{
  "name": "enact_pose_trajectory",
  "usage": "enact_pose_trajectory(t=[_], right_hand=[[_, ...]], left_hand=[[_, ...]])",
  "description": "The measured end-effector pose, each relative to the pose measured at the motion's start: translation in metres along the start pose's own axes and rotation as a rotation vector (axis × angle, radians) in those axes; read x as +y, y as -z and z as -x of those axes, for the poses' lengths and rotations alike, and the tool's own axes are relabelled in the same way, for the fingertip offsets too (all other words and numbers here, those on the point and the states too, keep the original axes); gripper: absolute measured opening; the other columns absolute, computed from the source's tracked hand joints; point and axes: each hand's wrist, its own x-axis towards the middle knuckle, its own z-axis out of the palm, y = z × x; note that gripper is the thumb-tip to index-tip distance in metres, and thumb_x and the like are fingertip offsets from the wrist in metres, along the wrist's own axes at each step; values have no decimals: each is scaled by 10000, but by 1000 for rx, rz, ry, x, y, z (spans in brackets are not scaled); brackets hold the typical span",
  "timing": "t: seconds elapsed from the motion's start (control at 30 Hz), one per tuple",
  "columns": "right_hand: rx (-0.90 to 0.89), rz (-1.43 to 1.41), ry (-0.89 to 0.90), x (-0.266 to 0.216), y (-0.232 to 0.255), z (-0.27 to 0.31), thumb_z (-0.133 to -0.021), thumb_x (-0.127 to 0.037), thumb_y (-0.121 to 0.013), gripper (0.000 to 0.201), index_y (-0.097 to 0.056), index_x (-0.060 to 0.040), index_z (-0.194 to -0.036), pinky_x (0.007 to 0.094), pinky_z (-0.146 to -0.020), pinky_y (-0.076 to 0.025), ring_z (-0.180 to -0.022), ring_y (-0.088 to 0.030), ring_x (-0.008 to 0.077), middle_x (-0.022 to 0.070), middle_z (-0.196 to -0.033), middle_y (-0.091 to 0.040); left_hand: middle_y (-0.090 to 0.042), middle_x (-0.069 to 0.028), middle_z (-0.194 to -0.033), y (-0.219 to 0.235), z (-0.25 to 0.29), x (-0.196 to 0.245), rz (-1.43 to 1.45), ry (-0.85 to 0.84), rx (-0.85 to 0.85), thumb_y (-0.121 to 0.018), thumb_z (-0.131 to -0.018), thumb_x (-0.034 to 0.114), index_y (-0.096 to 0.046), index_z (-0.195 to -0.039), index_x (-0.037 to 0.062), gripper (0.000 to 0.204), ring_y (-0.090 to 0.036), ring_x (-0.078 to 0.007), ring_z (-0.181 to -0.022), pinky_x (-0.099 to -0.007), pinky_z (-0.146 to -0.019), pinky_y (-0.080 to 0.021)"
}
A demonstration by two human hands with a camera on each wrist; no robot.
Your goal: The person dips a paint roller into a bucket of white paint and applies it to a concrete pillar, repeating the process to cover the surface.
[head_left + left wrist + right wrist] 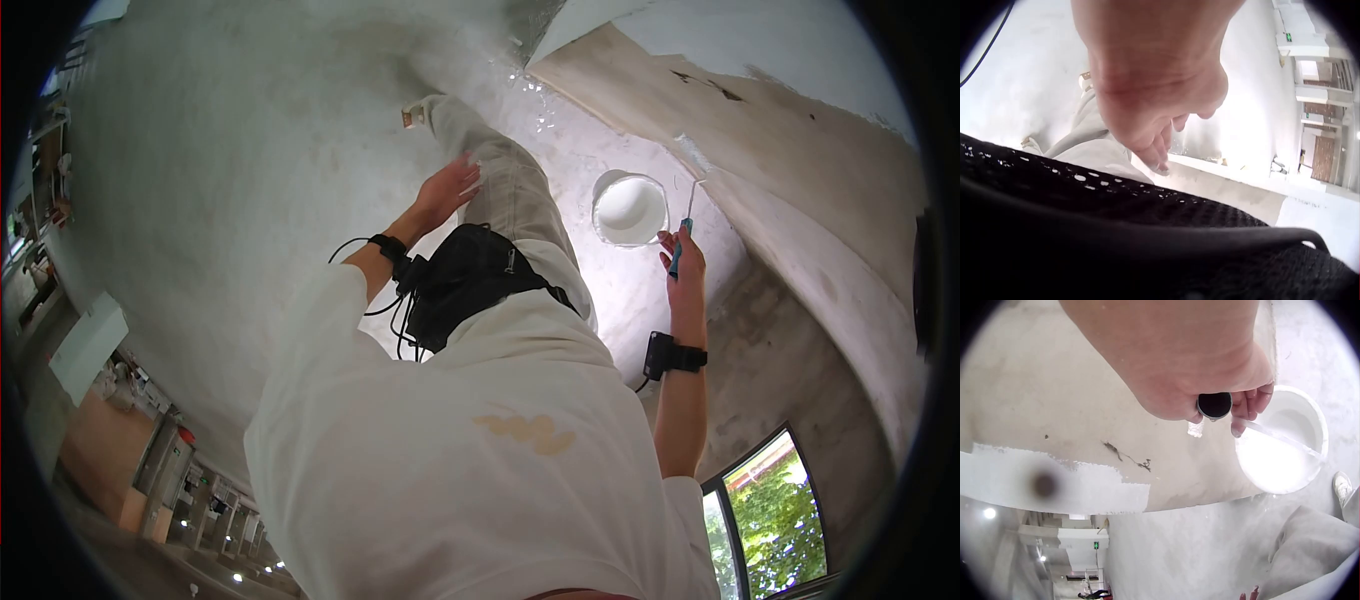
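Note:
My right hand (686, 270) grips the blue handle (676, 256) of a paint roller, whose thin metal rod runs away from the fingers. Its white roller sleeve (691, 152) is against the bare lower part of the wall (780, 200). In the right wrist view the dark handle end (1214, 406) shows under the palm, with a bit of the sleeve (1195, 429) beyond. Close beside this hand stands a white bucket (1320, 425) with white paint inside. My left hand (445, 192) holds nothing; its fingers lie loosely extended near my trouser leg (515, 185).
White paint (1060, 481) covers one band of the wall, with a ragged edge and a dark crack (1125, 455) nearby. White splashes (540, 105) mark the floor along the wall's foot. A black waist bag (465, 285) hangs at my front, and a window (775, 510) is behind.

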Motion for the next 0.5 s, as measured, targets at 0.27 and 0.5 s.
enact_pose_trajectory(t=[0.27,0.5], right_hand=[[21,-12,10,6,-1,2,-939,-378,-551,228,-537,-166,-857,336,-855,-361,-964,-584,135,41,-930,-691],[30,-23,51,17,2,-7,-946,-388,-539,260,-568,-130,-945,349,-860,-392,-952,-597,137,44,-928,-691]], left_hand=[[-538,-174,-1241,16,-1,14,-50,-173,236,-322,-1014,352,-355,-1394,58,482,-535,-285,-1139,-401,-1015,-422],[-568,-156,-1188,14,-4,15,-408,-14,124,-344,-1006,423,-362,-1386,80,513,-550,-256,-1113,-389,-988,-426]])
